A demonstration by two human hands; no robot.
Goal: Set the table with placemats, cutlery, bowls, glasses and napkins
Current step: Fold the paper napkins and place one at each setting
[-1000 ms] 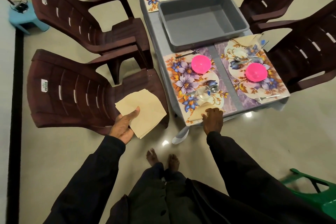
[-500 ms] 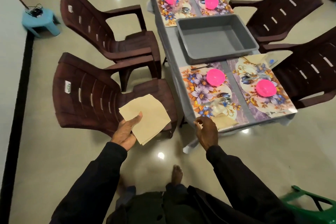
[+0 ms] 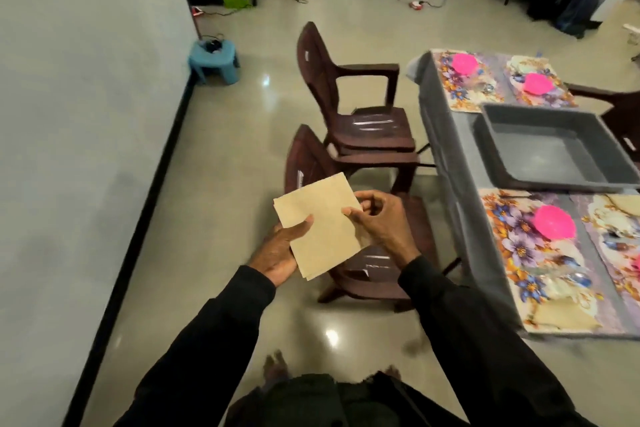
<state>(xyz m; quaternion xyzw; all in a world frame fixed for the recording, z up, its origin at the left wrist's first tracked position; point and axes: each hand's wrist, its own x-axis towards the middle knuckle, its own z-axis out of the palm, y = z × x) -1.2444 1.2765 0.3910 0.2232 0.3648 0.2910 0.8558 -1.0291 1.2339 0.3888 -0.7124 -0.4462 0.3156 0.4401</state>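
A person in black sleeves stands barefoot on a glossy tiled floor, holding a stack of beige square paper napkins (image 3: 322, 229) at the centre of the frame, above the seat of the nearer dark brown plastic armchair (image 3: 377, 274). The left hand (image 3: 277, 253) supports the stack from below, its grip closed with the thumb pressed on the top sheet. The right hand (image 3: 381, 222) meets the stack's right edge, its grip pinching that edge between thumb and curled fingers.

Along the right of the frame runs a grey-clothed desk (image 3: 446, 156). At lower right, a floral placemat (image 3: 519, 253) carries a bright pink plastic bowl (image 3: 554, 221) and, at its near end, a folded beige napkin (image 3: 568, 321). A grey rectangular plastic tub (image 3: 540, 152) sits mid-desk, with two more pink bowls (image 3: 464, 62) on floral mats beyond it at upper right. A second brown armchair (image 3: 374, 128) stands just behind the first, and a small blue plastic stool (image 3: 214, 61) sits by the wall at upper left.
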